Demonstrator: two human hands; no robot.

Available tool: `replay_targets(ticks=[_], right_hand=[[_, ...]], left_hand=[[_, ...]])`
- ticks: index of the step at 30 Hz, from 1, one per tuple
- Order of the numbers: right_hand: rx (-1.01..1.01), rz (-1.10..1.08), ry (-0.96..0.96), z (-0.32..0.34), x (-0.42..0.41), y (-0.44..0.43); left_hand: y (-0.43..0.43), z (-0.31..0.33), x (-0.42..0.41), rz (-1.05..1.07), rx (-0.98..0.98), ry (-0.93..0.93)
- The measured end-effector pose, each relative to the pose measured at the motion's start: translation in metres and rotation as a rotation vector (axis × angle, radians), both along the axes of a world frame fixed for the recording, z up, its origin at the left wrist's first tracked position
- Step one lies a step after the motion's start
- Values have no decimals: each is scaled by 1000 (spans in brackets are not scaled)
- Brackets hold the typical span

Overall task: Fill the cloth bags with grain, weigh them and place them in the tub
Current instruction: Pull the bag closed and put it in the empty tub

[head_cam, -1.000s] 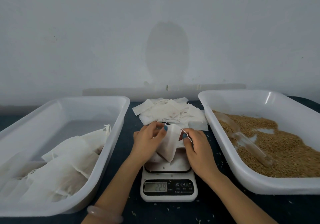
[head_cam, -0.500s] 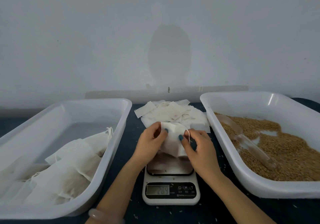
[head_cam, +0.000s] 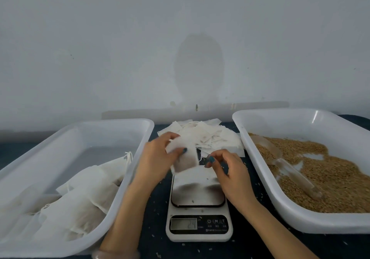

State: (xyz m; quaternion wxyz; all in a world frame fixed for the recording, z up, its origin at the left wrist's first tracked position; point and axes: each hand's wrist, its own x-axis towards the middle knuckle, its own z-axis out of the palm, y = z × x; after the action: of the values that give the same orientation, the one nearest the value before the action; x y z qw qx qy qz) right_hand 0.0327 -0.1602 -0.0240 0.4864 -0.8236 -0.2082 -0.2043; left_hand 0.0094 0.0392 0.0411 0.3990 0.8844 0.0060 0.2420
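Left grip point(head_cam: 156, 158) around cloth bag point(head_cam: 185, 159), now off the scale point(head_cam: 198, 195); right grip point(head_cam: 228, 172) curled, hold unclear.

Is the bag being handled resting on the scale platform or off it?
Off it: the left hand pinches the cloth bag above the far edge of the scale, and the platform lies bare.

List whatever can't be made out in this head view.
- Scale display: digits too faint and blurred to read surely.
- Cloth bag in the left hand: motion-blurred; its mouth, open or tied, unclear.
- Right hand: fingers curled; whether they pinch a string is too fine to see.
- Left tub: near corner cut off by the frame's lower edge.
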Motion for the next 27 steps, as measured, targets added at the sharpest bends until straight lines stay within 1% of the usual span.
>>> replay_targets(ticks=[3,6,10,12,15,17,19,21,23,25,27], right_hand=[[27,2,47,0,-1,0],[45,2,79,-1,-1,0],[47,6,59,-1,-2,-4],[50,9,57,-2,-1,-5],[45,10,60,-3,0,-6],[54,3,64,-3,0,-7],[59,-1,71,-3,0,-8],[61,-7,85,-4,1,-8],[57,-3,103,-5,1,-8],[44,1,110,-5,0,-8],[31,-1,104,-5,-1,-8]], left_hand=[[10,23,-8,241,47,-95],[14,49,-17,457,216,-140],[35,87,-22,592,498,-85],[54,105,-19,640,576,-24],[90,121,-5,659,624,100],[117,116,7,629,629,180],[138,101,14,569,657,319],[154,77,20,517,750,453],[165,53,20,460,812,547],[169,32,17,385,731,614],[170,19,13,317,704,669]])
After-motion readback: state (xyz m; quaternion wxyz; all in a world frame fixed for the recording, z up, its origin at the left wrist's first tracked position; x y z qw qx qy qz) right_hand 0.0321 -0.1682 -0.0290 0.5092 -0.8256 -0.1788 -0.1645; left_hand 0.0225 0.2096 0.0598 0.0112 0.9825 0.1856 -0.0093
